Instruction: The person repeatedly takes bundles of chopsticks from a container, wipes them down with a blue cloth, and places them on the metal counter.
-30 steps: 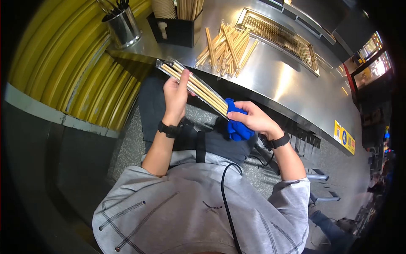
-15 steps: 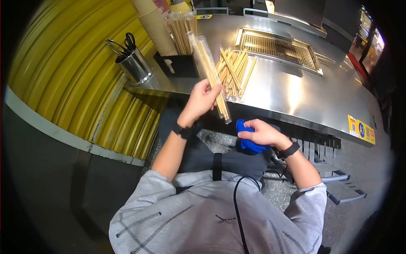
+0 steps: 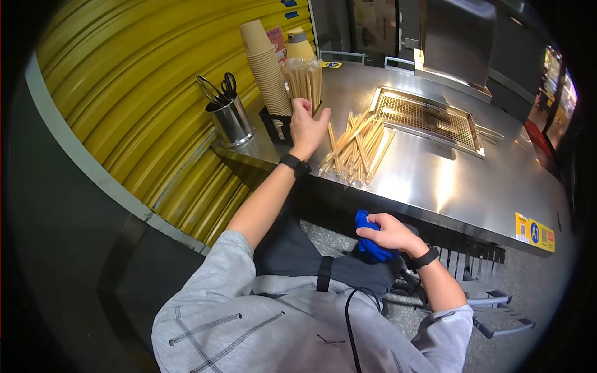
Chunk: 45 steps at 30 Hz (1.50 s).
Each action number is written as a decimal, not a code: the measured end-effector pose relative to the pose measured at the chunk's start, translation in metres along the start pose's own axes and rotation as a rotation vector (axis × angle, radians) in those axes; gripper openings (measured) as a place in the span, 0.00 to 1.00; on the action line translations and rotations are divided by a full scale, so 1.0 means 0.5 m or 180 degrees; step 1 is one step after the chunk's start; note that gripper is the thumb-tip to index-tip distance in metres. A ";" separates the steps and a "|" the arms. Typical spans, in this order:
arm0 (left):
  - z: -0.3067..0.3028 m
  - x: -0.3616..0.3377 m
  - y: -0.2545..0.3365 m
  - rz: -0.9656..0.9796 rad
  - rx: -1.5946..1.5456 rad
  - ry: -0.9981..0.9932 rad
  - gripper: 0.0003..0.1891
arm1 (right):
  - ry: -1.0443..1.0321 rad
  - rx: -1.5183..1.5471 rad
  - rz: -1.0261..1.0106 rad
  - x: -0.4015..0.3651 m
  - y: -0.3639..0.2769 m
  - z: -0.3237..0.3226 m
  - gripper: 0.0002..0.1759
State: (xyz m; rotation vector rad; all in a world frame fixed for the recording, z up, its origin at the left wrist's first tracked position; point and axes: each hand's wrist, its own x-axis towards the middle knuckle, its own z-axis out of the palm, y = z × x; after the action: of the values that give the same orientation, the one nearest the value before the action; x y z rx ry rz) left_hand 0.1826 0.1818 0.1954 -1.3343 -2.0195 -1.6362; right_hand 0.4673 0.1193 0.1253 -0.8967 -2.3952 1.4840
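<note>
My left hand (image 3: 308,127) is at the front of the black holder (image 3: 272,127), thumb and fingers apart and nothing visible between them. Wrapped chopsticks (image 3: 305,84) stand upright in that holder, just beyond my fingertips. To the right of this hand, a loose pile of wrapped chopsticks (image 3: 360,146) lies on the metal table near its front edge. My right hand (image 3: 393,234) is closed around a bunched blue cloth (image 3: 372,250), held low over my lap in front of the table.
A tall stack of paper cups (image 3: 268,71) rises from the holder's left side. Left of it stands a metal canister (image 3: 230,121) with black-handled tools. A grill grate (image 3: 426,118) is set into the steel table (image 3: 410,174). Yellow corrugated wall (image 3: 149,93) borders the left.
My left hand has let go of the wrapped chopsticks it held, which now lie on the pile, and has moved to the holder. My right hand keeps the blue cloth. The view has tilted up.
</note>
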 end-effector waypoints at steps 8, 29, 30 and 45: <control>0.010 0.097 -0.066 0.0286 -0.0146 -0.0484 0.18 | -0.0127 -0.0150 -0.0079 0.004 0.008 0.004 0.20; -0.210 -0.094 0.143 0.0661 -0.2217 -0.1541 0.10 | 0.1183 0.3170 -0.0980 0.011 -0.012 -0.026 0.30; -0.212 -0.120 0.140 0.0476 -0.2229 -0.1975 0.11 | 0.1156 0.3370 -0.1083 0.009 -0.011 -0.031 0.31; -0.069 -0.352 0.052 -0.1524 -0.2733 -0.3476 0.15 | 0.1159 0.2987 -0.0565 0.009 0.002 -0.009 0.20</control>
State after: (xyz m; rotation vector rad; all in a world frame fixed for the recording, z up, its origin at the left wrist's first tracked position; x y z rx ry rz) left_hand 0.2888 0.0628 0.1095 -2.6514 -2.3302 -2.5094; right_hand 0.4661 0.1259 0.1258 -0.6088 -1.2367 1.8668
